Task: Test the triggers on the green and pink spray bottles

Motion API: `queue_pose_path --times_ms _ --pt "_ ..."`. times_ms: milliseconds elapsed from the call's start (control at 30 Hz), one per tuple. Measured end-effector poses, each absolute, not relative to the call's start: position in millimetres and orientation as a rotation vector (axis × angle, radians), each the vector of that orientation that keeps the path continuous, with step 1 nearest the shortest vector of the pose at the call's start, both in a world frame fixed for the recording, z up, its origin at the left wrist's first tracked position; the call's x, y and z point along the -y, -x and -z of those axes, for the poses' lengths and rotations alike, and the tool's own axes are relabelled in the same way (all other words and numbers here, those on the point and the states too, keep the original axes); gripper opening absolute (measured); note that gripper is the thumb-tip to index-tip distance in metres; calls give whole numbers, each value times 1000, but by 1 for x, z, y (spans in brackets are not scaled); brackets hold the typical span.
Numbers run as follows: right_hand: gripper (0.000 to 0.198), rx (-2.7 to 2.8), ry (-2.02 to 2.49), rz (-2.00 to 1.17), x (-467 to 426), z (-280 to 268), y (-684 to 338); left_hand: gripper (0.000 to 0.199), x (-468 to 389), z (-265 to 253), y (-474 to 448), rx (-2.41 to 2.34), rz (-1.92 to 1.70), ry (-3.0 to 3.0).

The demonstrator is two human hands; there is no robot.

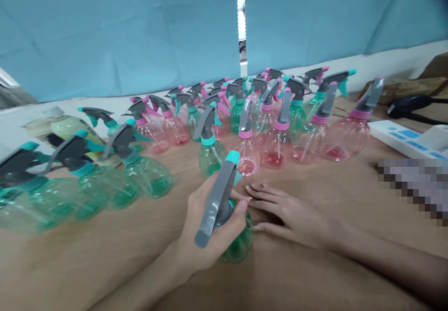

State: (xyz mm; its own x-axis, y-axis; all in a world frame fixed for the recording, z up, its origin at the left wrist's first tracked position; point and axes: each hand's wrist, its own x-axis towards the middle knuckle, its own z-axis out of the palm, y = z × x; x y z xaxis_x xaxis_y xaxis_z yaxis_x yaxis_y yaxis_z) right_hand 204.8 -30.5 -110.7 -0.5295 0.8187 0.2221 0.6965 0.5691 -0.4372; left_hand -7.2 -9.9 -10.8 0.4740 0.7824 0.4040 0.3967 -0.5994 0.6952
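Left hand (196, 231) clasps a rounded, translucent plastic spray bottle (220, 199); right hand (296, 218) splays beside it.

A spray bottle (223, 199) is in the grip of the left hand (193, 238), over the near middle of the surface (63, 269); the right hand (292, 213) lies just to its right. More spray bottles stand in a row (149, 175) at the left, with other bottles (66, 126) behind them. Beyond the hands, a wide group of spray bottles (276, 145) spreads several deep. Right of it lies a power strip (395, 133), with a box (437, 68) farther back. A cloth (140, 35) hangs behind everything.
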Motion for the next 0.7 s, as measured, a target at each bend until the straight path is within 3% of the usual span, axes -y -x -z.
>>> queue_pose_path --times_ms 700 --pt "55 2393 1210 -408 31 111 -205 4 10 11 7 -991 -964 -2196"
